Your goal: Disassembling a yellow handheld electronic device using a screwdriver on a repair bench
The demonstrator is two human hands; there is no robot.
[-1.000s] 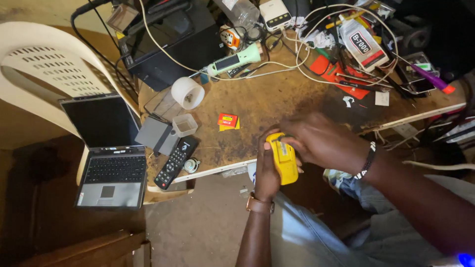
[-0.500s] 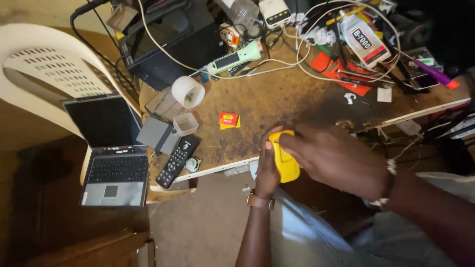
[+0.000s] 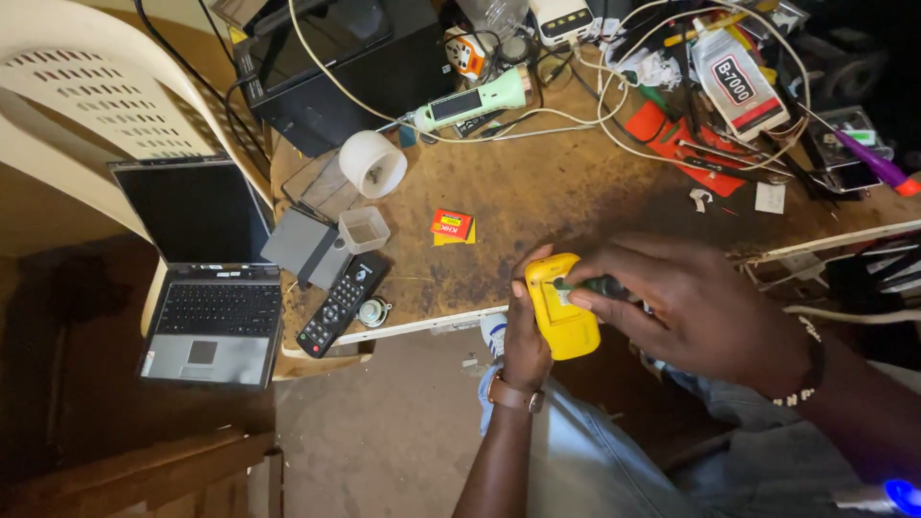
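While the left hand [image 3: 526, 336] clamps its fingers around the back and edge of a small yellow handset-like device [image 3: 563, 305], the right hand [image 3: 691, 305] pinches a dark-handled screwdriver [image 3: 597, 285] whose tip meets the upper face of the yellow case. Judging by this, the step in hand is working a screw or seam on the case. The next move seems to call for steady downward pressure on the tool with the case kept from twisting. Both hands' fingers are closed, left on the device, right on the tool. The device sits just below the right fingertips and against the left thumb, held in the air just off the near edge of the cluttered wooden desk [image 3: 537, 192]. Beyond the fingers lies a small orange-and-yellow box [image 3: 451, 225]. To the left of them rest a black remote control [image 3: 342, 302] and a tape roll [image 3: 372, 163].
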